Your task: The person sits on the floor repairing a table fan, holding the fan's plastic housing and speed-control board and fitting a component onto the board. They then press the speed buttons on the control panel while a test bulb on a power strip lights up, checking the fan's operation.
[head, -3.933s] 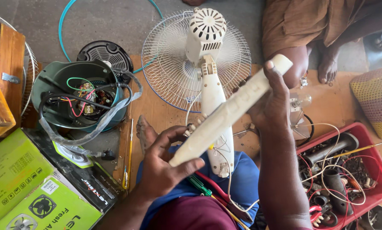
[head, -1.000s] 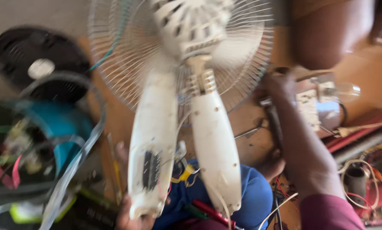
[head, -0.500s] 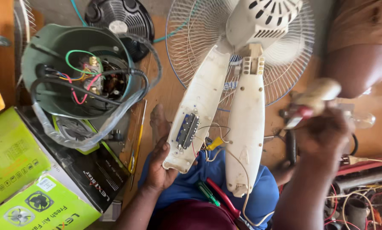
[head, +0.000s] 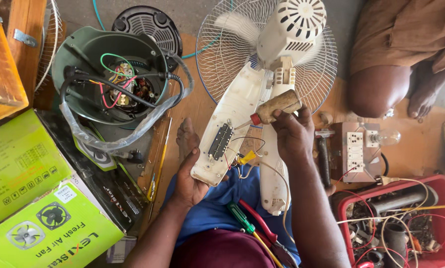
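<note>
A white table fan lies in front of me, its stem casing split in two. My left hand (head: 188,181) supports the lower end of the loose cover half (head: 230,126), which carries a dark switch block with wires. The other stem half (head: 273,171) rests on my blue-clad lap, under the motor housing (head: 292,27) and wire guard (head: 222,49). My right hand (head: 293,133) grips a screwdriver (head: 274,108) with a wooden handle, its tip aimed at the switch block.
A green open fan base (head: 83,54) with loose wiring sits at upper left, green boxes (head: 43,218) below it. A wooden test board (head: 354,149) with sockets and a bulb and a red parts tray (head: 443,198) lie at right. Another person's knee (head: 376,92) is at upper right.
The camera has steadied. My right hand brought the wooden-handled screwdriver from the right over to the cover's switch block. My left hand still holds the cover's lower end.
</note>
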